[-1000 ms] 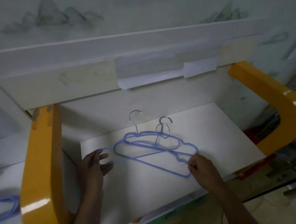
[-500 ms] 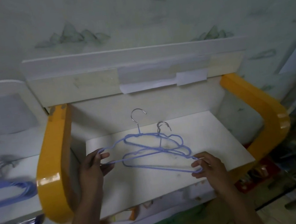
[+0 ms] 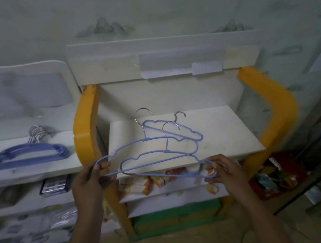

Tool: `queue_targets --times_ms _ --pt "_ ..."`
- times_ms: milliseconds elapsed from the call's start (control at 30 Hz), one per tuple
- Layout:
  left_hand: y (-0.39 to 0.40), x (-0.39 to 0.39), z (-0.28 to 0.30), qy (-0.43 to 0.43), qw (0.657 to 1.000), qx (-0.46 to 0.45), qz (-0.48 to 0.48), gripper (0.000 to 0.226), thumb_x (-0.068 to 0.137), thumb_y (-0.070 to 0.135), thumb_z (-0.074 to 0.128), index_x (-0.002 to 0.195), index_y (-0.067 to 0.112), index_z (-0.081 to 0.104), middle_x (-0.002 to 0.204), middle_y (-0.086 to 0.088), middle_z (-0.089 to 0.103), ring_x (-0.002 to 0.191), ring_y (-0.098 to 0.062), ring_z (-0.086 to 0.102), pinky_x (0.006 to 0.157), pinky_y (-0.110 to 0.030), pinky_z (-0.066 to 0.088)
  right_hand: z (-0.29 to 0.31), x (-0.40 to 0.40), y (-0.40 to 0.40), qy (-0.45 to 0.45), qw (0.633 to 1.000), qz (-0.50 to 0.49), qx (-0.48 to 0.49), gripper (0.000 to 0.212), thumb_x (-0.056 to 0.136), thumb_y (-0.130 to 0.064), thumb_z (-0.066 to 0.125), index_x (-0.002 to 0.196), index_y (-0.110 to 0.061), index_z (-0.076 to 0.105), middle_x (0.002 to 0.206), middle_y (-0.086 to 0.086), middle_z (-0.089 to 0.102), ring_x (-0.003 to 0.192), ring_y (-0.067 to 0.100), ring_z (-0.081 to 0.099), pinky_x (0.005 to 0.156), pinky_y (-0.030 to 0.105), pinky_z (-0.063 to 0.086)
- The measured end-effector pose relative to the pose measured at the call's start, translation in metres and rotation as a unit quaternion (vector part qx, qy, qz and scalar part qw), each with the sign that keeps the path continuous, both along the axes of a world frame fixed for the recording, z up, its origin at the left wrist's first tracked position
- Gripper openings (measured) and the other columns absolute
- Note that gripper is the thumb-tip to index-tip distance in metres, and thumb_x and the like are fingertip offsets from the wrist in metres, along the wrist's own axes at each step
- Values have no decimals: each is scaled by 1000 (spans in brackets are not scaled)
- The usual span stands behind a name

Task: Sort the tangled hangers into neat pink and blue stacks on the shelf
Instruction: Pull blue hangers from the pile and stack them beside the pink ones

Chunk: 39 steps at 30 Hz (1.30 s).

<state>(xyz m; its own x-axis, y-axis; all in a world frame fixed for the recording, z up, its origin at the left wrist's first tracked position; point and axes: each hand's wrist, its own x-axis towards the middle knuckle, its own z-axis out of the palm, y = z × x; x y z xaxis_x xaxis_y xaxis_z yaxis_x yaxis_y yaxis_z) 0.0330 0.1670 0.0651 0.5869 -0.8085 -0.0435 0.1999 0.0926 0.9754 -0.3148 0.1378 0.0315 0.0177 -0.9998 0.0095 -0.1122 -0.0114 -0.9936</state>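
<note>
Two shelves are seen: a yellow-sided shelf (image 3: 215, 134) at centre and a white shelf (image 3: 27, 172) to its left. A blue stack (image 3: 27, 154) is laid on the white shelf, hooks pointing back. Three blue hangers (image 3: 160, 152) are tangled over the yellow-sided shelf's front edge; the rear one is lying on the board. The left hand (image 3: 91, 183) is pinched on the left tip, the right hand (image 3: 224, 171) on the right tip. Packets are glimpsed below, blurred.

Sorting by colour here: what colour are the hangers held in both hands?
Blue, with silver metal hooks: the held hangers show best in the head view.
</note>
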Motion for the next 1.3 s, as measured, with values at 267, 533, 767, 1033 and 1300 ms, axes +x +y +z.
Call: queue_targets --times_ms 267,533,767,1033,1300 --pt "99 59 7 2 996 -15 89 21 100 6 48 108 3 67 84 -5 74 61 -22 67 61 -27 60 21 70 39 7 995 96 -25 21 101 -9 47 109 -8 66 92 9 68 72 34 69 68 42 60" --pt "151 133 11 24 990 -29 135 20 100 8 50 100 10 70 79 0 74 59 -17 67 61 -26 60 41 159 64 -7 991 124 -42 20 101 -9 47 109 -4 65 84 8 70 65 31 70 61 39 60" --pt "194 236 18 25 990 -23 140 18 100 8 50 109 4 65 84 -8 71 62 -18 69 61 -26 60 36 273 96 -14 995 86 -46 19 101 -10 49 103 -9 67 85 7 72 68 29 71 58 33 57" --pt "217 337 26 14 992 -10 127 17 100 11 51 102 9 68 92 -14 69 71 -27 68 63 -27 61 34 376 112 -8 997 74 -34 18 100 -12 49 106 -12 67 92 17 66 70 31 70 61 36 59" --pt "206 393 16 32 990 -4 138 21 100 13 51 114 4 65 96 -15 69 67 -22 71 65 -27 61 39 436 86 -5 997 81 -11 20 101 -11 48 108 1 63 96 24 64 63 24 70 58 28 59"
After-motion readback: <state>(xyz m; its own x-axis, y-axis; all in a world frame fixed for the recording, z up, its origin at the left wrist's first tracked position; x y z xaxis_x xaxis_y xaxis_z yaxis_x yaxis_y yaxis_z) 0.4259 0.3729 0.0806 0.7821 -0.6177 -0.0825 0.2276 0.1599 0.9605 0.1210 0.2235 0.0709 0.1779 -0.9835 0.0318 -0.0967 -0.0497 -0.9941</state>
